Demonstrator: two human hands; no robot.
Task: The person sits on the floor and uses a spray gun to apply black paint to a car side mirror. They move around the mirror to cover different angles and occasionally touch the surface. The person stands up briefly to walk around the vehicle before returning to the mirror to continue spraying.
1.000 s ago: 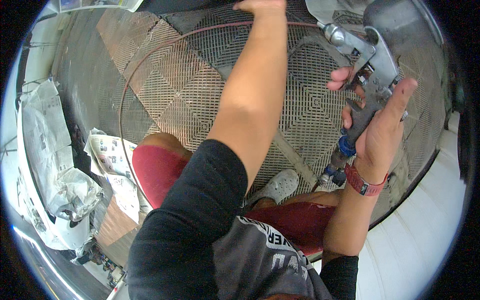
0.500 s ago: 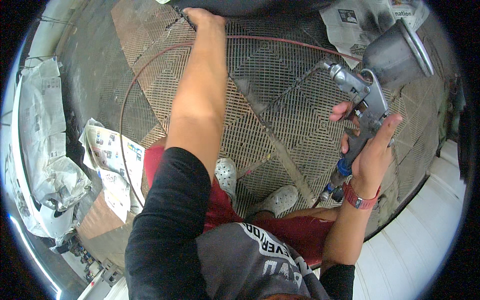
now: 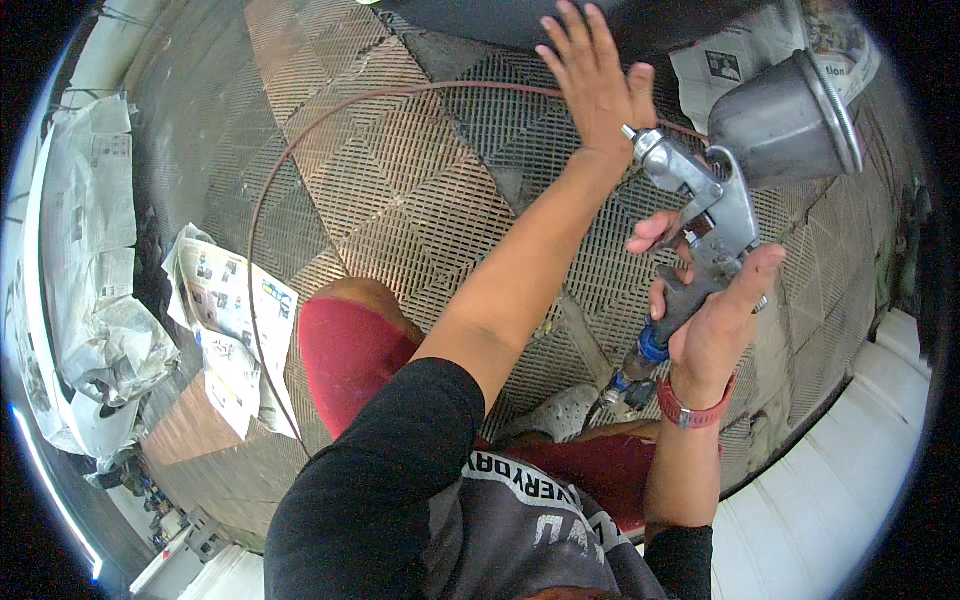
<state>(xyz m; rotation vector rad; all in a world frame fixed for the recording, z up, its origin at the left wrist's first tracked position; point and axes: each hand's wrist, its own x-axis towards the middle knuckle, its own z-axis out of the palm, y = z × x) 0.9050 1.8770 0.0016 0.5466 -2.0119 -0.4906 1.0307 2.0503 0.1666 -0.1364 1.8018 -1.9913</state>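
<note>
My left hand (image 3: 597,95) is open, fingers spread, over the lower edge of a dark, smooth, curved panel (image 3: 660,25) at the top of the view; whether it touches the panel I cannot tell. On the right, my right hand (image 3: 712,330) is wrapped round the grip of a metal spray gun (image 3: 730,225). Its silver nozzle points up and left, close to my left wrist. A large grey paint cup (image 3: 775,125) sits tilted on the gun. Blue-collared fittings (image 3: 652,345) join at the base of the grip. The cup's contents are hidden.
A reddish hose (image 3: 262,200) loops across the slatted floor tiles (image 3: 420,220). Newspaper (image 3: 235,320) lies at left, with more newspaper (image 3: 715,65) beneath the panel. A white part masked with paper (image 3: 100,300) stands far left. White ribbed panelling (image 3: 830,470) runs along the lower right.
My left hand has swept right along the panel's edge, its fingers now spread and in sight. The spray gun in my right hand has shifted slightly left and down.
</note>
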